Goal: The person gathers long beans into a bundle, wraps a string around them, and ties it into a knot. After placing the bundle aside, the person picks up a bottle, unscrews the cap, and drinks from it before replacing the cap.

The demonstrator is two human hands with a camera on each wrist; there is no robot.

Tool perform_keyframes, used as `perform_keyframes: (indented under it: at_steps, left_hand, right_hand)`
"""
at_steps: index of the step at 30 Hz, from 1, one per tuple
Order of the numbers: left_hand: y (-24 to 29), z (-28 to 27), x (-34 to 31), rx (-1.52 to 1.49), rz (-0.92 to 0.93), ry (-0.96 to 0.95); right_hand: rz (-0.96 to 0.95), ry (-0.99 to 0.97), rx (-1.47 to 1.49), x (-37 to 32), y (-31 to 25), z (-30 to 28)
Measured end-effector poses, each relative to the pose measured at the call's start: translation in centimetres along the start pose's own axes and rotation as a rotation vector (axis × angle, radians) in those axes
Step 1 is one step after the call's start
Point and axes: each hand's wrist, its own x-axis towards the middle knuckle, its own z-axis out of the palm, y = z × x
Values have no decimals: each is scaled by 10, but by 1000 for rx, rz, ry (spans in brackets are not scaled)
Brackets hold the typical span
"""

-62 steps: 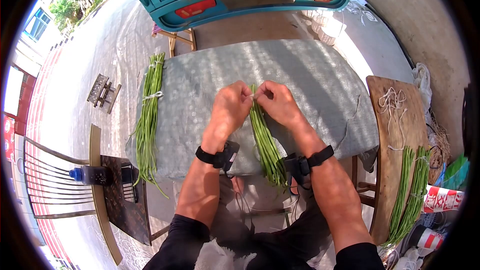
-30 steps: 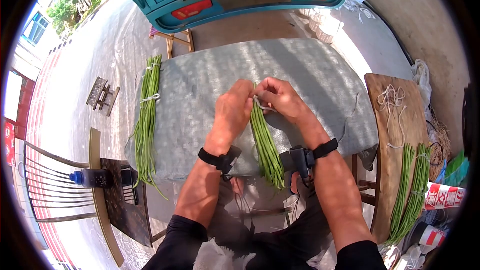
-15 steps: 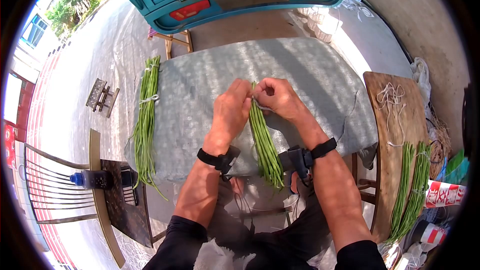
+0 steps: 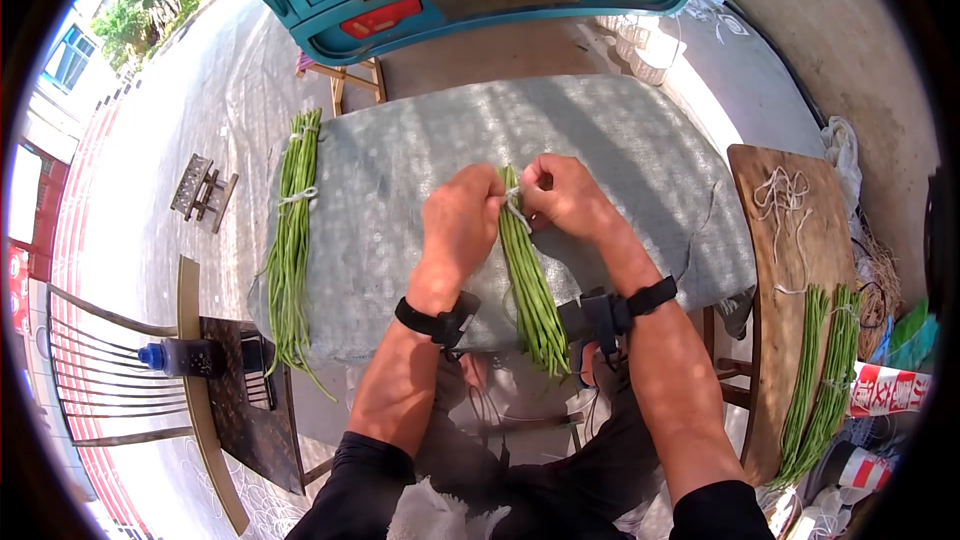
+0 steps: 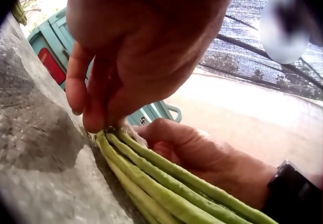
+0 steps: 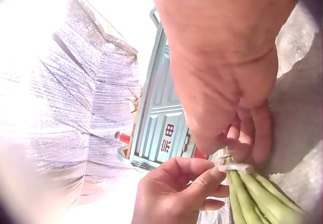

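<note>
Green beans (image 4: 535, 290) – top between left hand (image 4: 460, 217), right hand (image 4: 568, 198)

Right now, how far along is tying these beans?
The far-left bundle looks done, banded twice. In hand is the middle bundle: left hand and right hand work white string near its top. No band shows lower down, so a second tie is probably left.
</note>
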Motion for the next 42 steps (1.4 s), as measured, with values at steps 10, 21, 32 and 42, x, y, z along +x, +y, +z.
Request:
perform_keyframes:
  at_steps: [10,21,32,42]
  left_hand:
    - [4,2,-7,118,2,21]
    - [-4,3,-12,-4,-18,-4]
    - [-6,-2,-12,-74,-98,-81]
    - [-23,4,-11,-320,-219,-189]
  right_hand:
    - [-108,102,-334,-1,3,3]
    - [-168,224,-594,0,3,14]
    - [-64,156,-397,1,5,1]
    - [232,-11,-448,-25,-36,9]
